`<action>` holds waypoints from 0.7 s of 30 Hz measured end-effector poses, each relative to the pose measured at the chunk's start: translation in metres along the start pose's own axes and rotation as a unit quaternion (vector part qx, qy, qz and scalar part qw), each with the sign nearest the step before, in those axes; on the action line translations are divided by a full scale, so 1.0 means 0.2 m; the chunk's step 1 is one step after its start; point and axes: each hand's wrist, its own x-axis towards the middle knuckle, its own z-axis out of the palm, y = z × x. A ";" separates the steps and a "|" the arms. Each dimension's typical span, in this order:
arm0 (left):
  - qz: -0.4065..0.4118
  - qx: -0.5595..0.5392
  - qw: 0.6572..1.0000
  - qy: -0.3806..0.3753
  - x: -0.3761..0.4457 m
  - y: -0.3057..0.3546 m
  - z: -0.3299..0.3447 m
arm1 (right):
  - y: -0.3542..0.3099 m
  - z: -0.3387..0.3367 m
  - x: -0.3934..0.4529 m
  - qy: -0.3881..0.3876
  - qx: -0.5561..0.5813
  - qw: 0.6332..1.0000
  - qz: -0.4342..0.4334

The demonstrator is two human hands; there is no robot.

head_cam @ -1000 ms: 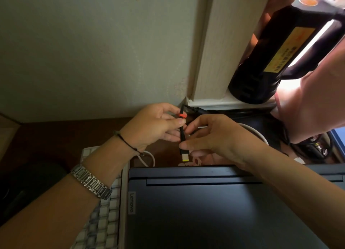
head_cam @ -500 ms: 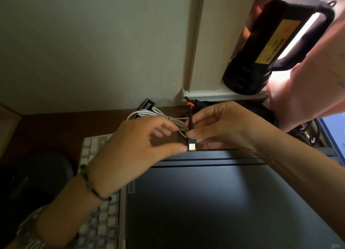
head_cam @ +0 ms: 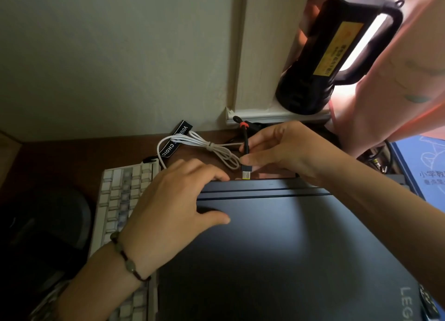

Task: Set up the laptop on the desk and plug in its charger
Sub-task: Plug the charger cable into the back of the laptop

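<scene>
A closed dark laptop (head_cam: pixel 289 236) lies flat on the brown desk (head_cam: pixel 72 157), its rear edge facing the wall. My right hand (head_cam: pixel 284 149) pinches the black charger plug (head_cam: pixel 246 171), whose yellow tip points down just behind the laptop's rear edge. The plug's black cable with a red band (head_cam: pixel 243 124) runs up toward the wall. My left hand (head_cam: pixel 178 200) rests flat on the laptop's rear left corner, fingers spread, holding nothing.
A coiled white cable (head_cam: pixel 207 147) and a black strap with white lettering (head_cam: pixel 177 140) lie behind a beige keyboard (head_cam: pixel 120 195) left of the laptop. Another person holds a black flashlight (head_cam: pixel 332 51) at upper right. A blue box (head_cam: pixel 426 171) stands at right.
My left hand let go of the charger cable and moved down onto the laptop's rear left corner. My right hand brought the plug lower, next to the laptop's rear edge.
</scene>
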 end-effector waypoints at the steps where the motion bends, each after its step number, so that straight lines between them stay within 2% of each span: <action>1: -0.001 -0.001 1.000 0.001 0.00 0.00 0.00 | 0.00 0.00 0.00 0.005 -0.003 1.000 0.000; 10: -0.011 -0.007 1.000 0.003 0.00 -0.01 0.01 | 0.03 -0.05 0.01 -0.028 -0.025 0.999 -0.001; 15: -0.017 -0.019 1.000 0.010 0.00 -0.01 0.01 | 0.04 -0.04 0.03 -0.023 -0.083 0.996 -0.028; 21: -0.021 -0.021 1.000 0.009 0.00 -0.01 0.01 | 0.07 -0.03 0.05 -0.027 -0.073 0.994 -0.072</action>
